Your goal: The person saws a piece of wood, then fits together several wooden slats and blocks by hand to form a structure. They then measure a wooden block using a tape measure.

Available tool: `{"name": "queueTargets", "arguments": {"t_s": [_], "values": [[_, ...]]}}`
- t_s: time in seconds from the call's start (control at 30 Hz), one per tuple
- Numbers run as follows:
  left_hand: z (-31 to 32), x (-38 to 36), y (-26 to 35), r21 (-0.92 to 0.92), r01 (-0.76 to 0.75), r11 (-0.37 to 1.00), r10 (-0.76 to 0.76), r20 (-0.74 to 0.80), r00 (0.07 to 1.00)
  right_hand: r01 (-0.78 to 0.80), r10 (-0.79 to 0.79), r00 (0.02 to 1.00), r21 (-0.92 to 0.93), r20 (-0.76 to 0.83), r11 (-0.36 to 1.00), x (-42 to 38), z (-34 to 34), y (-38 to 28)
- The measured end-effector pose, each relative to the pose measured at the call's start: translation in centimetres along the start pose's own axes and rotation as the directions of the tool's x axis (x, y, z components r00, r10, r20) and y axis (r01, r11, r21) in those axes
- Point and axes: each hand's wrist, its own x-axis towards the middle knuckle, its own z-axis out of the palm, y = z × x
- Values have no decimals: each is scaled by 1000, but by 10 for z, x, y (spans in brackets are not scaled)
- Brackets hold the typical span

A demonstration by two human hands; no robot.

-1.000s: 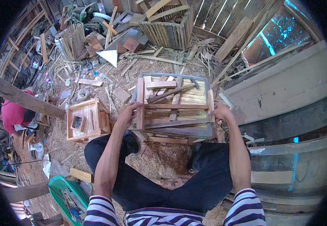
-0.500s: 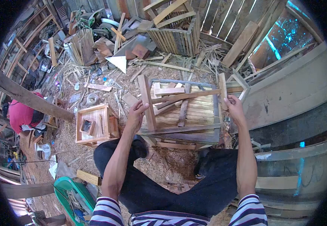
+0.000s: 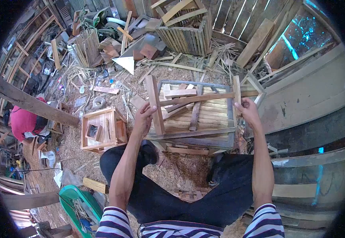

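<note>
1. Frame of wood (image 3: 196,98) is in the middle of the picture, above the work table (image 3: 216,115) with the slatted top. It has a left upright (image 3: 155,107), a right upright (image 3: 237,89) and a crossbar (image 3: 220,95) between them, which rises a little toward the right.

2. Left hand (image 3: 143,118) holds the left upright in a narrow grip, thumb and fingers closed about its edge. This upright leans, with its top to the left.

3. Right hand (image 3: 248,112) pinches the right upright near its lower part. The thumb is visible at the wood; how far the fingers go behind, I cannot tell.

4. A lower bar (image 3: 196,132) crosses near the front edge of the table. I cannot tell if it is joined to the uprights or only lies there.

5. The step in hand, as I judge it, is handling the frame and setting its position with both hands. A next move calls for equal support on both sides, so that the joints do not twist, and for care about the pale blocks (image 3: 180,93) and the short stick (image 3: 195,116) on the table.

6. At left of the frame stands a small wooden stool (image 3: 97,120); farther left, a person in a pink top (image 3: 25,123) bends down.
</note>
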Motion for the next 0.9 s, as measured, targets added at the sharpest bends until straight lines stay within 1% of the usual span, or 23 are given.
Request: {"name": "queueTargets", "arguments": {"t_s": [0.07,0.1,0.17,0.2,0.27,0.3,0.33,0.37,0.4,0.43,0.47,0.5,0.53,0.6,0.63,0.67,0.73,0.77,0.8,0.87,0.9], "values": [[-1,0,-1,54,30,998,-29,-8,1000,64,-63,998,-195,9,979,9,1,28],[-3,1,-1,54,31,998,-31,-6,999,62,-62,998,-195,7,979,9,4,33],[-8,1,-1,202,161,966,-149,-73,986,-30,28,1000,-454,-13,891,9,9,44],[-8,2,-1,203,163,966,-151,-69,986,-33,29,999,-454,-16,891,3,12,34],[-9,0,-1,240,196,951,-182,-79,980,-207,275,960,-527,54,825,-14,22,1],[-9,1,-3,240,194,951,-180,-79,980,-209,282,958,-525,62,825,-8,23,20],[-9,4,-7,212,213,954,-191,-119,974,-205,279,958,-525,63,826,-4,22,30],[-11,6,-10,184,233,955,-205,-160,966,-111,206,974,-601,92,791,-2,22,40],[-15,8,-12,184,230,956,-201,-163,966,-14,134,983,-668,129,744,-4,25,37],[-20,10,-14,219,267,938,-234,-167,958,-5,130,982,-668,138,744,-7,28,33],[-25,11,-16,249,303,920,-265,-175,948,-69,189,975,-651,116,756,-9,29,29],[-29,11,-23,244,289,926,-260,-142,955,-133,248,964,-635,96,761,-14,30,17],[-24,8,-21,236,284,929,-253,-153,955,-118,242,964,-638,109,761,-17,30,6],[-19,5,-16,339,306,890,-266,-160,951,-103,268,956,-727,116,679,-21,35,-10],[-25,10,-20,327,301,896,-282,-103,954,-122,338,930,-747,143,654,-15,35,-7],[-28,11,-22,320,297,900,-274,-118,955,-105,331,930,-749,159,654,-13,36,-5],[-22,10,-23,437,247,865,-199,-153,968,-70,244,964,-787,104,614,-18,39,-1],[-20,9,-23,430,244,869,-188,-168,968,-63,217,971,-763,103,644,-20,38,-1],[-18,9,-24,536,240,810,-141,-219,965,-45,208,971,-764,117,643,-22,42,-2],[-11,13,-26,722,240,649,-37,-284,958,-42,175,980,-767,93,640,-25,43,-5],[-7,13,-27,674,193,713,-32,-243,969,-50,160,985,-769,68,637,-27,40,-8]]}}
